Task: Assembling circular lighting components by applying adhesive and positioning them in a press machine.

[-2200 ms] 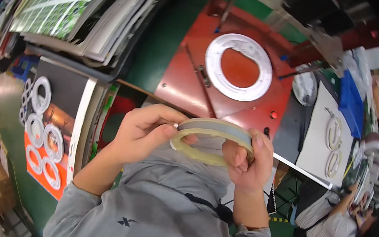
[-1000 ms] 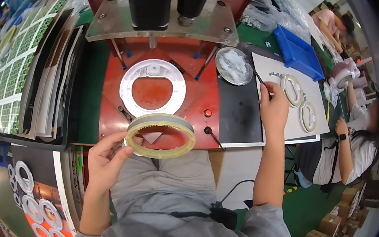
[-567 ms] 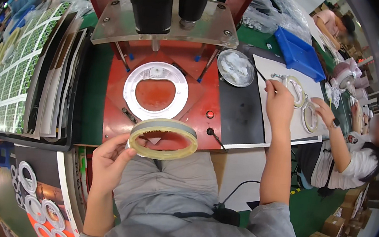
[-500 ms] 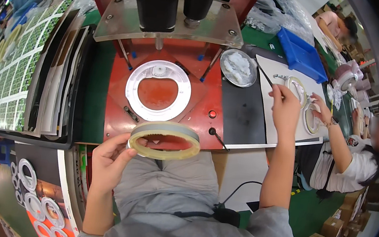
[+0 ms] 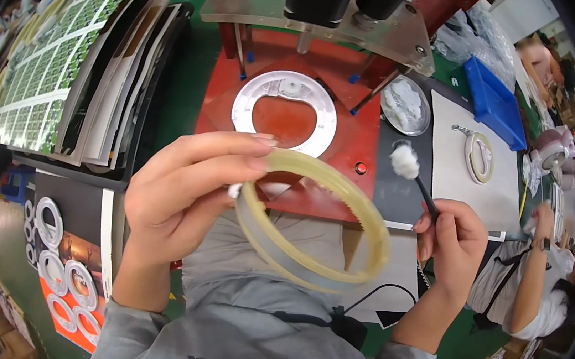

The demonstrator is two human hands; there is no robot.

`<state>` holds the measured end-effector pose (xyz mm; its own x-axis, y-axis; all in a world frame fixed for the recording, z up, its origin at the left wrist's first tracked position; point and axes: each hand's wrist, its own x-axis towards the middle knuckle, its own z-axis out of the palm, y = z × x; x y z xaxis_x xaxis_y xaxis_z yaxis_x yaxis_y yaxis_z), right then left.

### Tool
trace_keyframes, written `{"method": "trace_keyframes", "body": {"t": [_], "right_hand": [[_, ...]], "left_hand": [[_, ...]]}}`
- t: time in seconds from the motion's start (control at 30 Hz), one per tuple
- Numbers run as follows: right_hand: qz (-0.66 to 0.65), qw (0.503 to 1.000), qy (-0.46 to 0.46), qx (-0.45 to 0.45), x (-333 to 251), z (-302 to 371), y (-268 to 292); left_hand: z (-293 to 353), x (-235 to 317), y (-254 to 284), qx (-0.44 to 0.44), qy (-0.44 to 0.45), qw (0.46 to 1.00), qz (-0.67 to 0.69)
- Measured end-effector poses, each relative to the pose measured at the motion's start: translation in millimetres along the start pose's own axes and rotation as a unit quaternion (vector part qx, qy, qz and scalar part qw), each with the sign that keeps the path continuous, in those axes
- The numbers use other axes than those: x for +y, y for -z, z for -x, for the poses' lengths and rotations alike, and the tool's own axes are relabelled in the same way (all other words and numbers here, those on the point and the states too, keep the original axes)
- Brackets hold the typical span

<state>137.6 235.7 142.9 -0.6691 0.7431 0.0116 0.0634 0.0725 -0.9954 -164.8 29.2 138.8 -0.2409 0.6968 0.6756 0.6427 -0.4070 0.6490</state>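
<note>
My left hand (image 5: 182, 192) grips the left edge of a pale yellow ring (image 5: 304, 276) with a grey outer band. The ring is tilted above my lap, in front of a red press. My right hand (image 5: 454, 236), to the right of the ring, pinches a thin black stick (image 5: 428, 195). A fluffy-looking white lump (image 5: 404, 161) clings to the stick's tip, apart from the ring. Beyond the ring, a white ring-shaped plate (image 5: 246, 106) lies on the red base of the press. A metal bowl (image 5: 425, 117) holds more of the white stuff (image 5: 403, 100).
The press's clear plate (image 5: 265, 13) hangs over the red base (image 5: 217, 110). A red button (image 5: 361, 168) sits at its right. A blue tray (image 5: 498, 108) and another ring (image 5: 478, 158) lie farther right, near a seated person. Boards (image 5: 63, 73) stand stacked at left.
My right hand has drawn the stick back from the bowl toward the ring, white lump on its tip. My left hand has raised and tilted the ring. The person at right has withdrawn a hand.
</note>
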Motion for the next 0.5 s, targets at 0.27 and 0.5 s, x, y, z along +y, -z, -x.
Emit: {"method": "trace_keyframes", "body": {"t": [0.27, 0.5], "right_hand": [[0.203, 0.963, 0.163, -0.067, -32, -12, -36], [0.283, 0.914, 0.273, -0.105, -38, -26, -66]], "left_hand": [[9, -2, -9, 0.005, -0.025, 0.999, 0.021], [29, -4, -2, 0.056, 0.012, 0.995, 0.083]]}}
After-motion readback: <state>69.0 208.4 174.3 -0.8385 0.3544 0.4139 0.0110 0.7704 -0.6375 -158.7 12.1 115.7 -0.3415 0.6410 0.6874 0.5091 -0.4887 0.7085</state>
